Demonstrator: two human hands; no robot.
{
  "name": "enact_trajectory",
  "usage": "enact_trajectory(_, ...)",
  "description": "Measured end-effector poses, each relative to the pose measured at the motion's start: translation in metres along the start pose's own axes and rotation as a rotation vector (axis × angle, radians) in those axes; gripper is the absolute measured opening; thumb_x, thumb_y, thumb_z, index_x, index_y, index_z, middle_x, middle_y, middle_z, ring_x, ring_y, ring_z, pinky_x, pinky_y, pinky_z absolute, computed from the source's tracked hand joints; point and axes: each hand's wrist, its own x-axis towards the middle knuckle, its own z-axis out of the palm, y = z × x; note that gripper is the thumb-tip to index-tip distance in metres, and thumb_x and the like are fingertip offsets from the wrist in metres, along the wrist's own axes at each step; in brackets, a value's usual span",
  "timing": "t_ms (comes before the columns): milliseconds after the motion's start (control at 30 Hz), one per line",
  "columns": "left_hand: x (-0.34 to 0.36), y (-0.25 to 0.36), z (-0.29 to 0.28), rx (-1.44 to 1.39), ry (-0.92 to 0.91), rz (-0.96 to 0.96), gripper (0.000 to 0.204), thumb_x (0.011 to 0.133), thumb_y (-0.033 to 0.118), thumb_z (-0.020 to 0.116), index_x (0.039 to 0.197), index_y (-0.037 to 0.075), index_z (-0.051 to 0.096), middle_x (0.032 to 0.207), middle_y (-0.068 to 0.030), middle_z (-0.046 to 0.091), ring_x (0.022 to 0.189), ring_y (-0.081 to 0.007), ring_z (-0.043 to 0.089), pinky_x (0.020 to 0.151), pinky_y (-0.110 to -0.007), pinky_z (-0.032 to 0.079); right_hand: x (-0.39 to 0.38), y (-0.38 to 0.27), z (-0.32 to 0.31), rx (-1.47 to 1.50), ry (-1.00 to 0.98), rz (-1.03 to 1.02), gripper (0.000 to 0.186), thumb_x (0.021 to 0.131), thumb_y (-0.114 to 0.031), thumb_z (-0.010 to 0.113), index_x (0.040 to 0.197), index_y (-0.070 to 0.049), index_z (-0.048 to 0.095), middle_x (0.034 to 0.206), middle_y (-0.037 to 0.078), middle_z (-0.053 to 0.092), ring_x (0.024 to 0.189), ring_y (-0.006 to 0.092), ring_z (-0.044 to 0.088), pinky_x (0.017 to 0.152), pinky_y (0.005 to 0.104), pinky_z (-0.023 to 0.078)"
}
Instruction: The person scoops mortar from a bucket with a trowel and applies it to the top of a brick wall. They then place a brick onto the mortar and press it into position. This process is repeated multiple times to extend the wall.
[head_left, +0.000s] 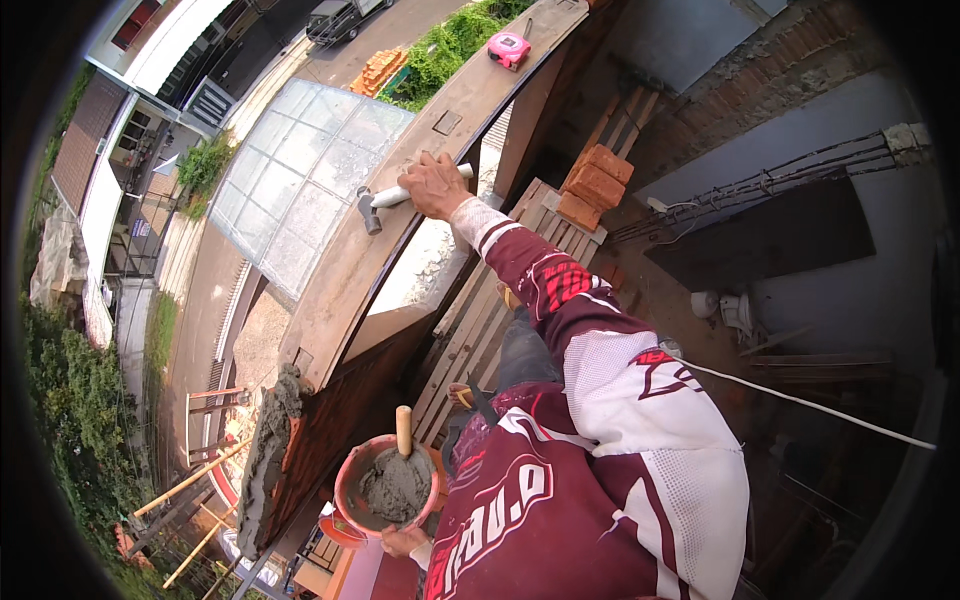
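My right hand (pixel 436 187) is closed round the pale handle of a hammer (pixel 369 211). The hammer lies along the top of a wooden frame (pixel 330 290), its dark metal head toward the outer side. Down at the lower left, my left hand (pixel 404 541) grips the near edge of an orange-red bucket (pixel 345 485); part of that hand is hidden by the bucket and sleeve. Grey wet mortar (pixel 396 488) fills the bucket. A tool with a wooden handle (pixel 404 430) stands in the mortar, its blade out of sight. A pink tape measure (pixel 508 50) sits farther along the frame.
Fresh mortar coats a brick wall end (pixel 270 460) below the frame. Wooden planks (pixel 480 330) form a platform under my feet, with orange bricks (pixel 600 180) stacked on it. A pale cord (pixel 810 403) stretches across the right. Outside, far below, lie a road and a glazed roof (pixel 310 170).
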Motion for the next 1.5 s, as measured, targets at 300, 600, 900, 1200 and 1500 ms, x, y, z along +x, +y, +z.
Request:
enact_trajectory(300, -0.079, 0.029, 0.060, 0.872, -0.173, 0.812, 0.022, 0.065, 0.008, 0.060, 0.079, -0.009, 0.063, 0.087, -0.0187, 0.060, 0.079, -0.0291, 0.057, 0.070, -0.050, 0.048, -0.031, 0.047, -0.034, 0.240, 0.133, 0.109, 0.006, 0.082, -0.009, 0.061, 0.084, -0.003, 0.063, 0.080, 0.015, 0.062, 0.067, 0.0313, 0.067, 0.055, 0.0436, 0.051)
enact_trajectory(600, -0.196, 0.124, 0.191, -0.215, -0.093, -0.314, 0.009, 0.061, -0.004, 0.055, 0.069, -0.002, 0.053, 0.071, -0.0095, 0.051, 0.068, -0.0213, 0.053, 0.062, -0.038, 0.047, 0.017, 0.231, -0.085, 0.041, 0.117, 0.503, 0.020, 0.083, -0.021, 0.064, 0.100, -0.012, 0.069, 0.092, 0.015, 0.066, 0.083, 0.0400, 0.067, 0.072, 0.0504, 0.054)
enact_trajectory(900, -0.169, 0.059, 0.216, -0.106, -0.174, -0.056, 0.022, 0.064, -0.006, 0.055, 0.082, 0.004, 0.045, 0.080, -0.0059, 0.049, 0.064, -0.0208, 0.053, 0.054, -0.040, 0.047, 0.118, 0.286, -0.094, -0.042, -0.051, 0.465, 0.057, 0.074, -0.052, 0.077, 0.107, -0.005, 0.072, 0.132, 0.028, 0.056, 0.119, 0.0403, 0.059, 0.094, 0.0484, 0.051)
enact_trajectory(1200, -0.187, 0.080, 0.233, 0.033, -0.278, 0.021, 0.017, 0.065, -0.007, 0.056, 0.073, 0.004, 0.044, 0.073, -0.0028, 0.049, 0.061, -0.0166, 0.050, 0.055, -0.035, 0.045, 0.118, 0.292, -0.102, 0.109, -0.027, 0.504, 0.040, 0.078, -0.039, 0.072, 0.094, -0.003, 0.074, 0.096, 0.023, 0.071, 0.094, 0.0377, 0.070, 0.082, 0.0445, 0.056)
enact_trajectory(1500, -0.185, 0.062, 0.268, 0.095, -0.367, -0.020, 0.009, 0.075, -0.002, 0.055, 0.074, 0.003, 0.047, 0.073, -0.0043, 0.052, 0.065, -0.0190, 0.054, 0.058, -0.036, 0.048, -0.115, 0.286, -0.078, 0.961, 0.315, 0.884, 0.024, 0.074, -0.016, 0.084, 0.082, -0.001, 0.067, 0.069, -0.001, 0.061, 0.065, 0.0073, 0.057, 0.057, 0.0264, 0.047)
